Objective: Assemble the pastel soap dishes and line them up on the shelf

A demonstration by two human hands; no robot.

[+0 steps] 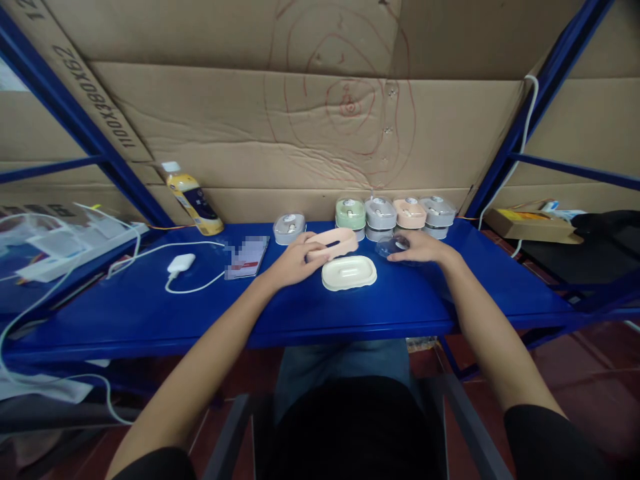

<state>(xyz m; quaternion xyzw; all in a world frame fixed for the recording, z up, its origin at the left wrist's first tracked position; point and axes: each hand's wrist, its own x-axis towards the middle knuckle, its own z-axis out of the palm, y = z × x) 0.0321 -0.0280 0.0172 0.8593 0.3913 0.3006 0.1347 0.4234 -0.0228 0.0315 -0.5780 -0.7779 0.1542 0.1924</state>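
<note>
My left hand (pixel 299 262) grips the near end of a peach plastic oval soap dish frame (pixel 333 244), which tilts up from the blue shelf. My right hand (pixel 416 247) holds a clear plastic piece (pixel 391 247) by its edge, with the fingers partly covering it. Between my hands, a cream oval soap dish with a slotted lid (pixel 349 273) lies flat on the shelf. Behind them stand several lidded soap boxes in grey, green (pixel 351 213) and peach (pixel 409 213), some stacked on grey bases. A lone grey one (pixel 289 228) sits further left.
The blue metal shelf (pixel 300 327) has a pixelated phone (pixel 245 257), a white charger with cable (pixel 181 265) and a yellow-labelled bottle (pixel 193 203) to the left. Cardboard sheets line the back. A white power strip (pixel 83 243) lies at far left.
</note>
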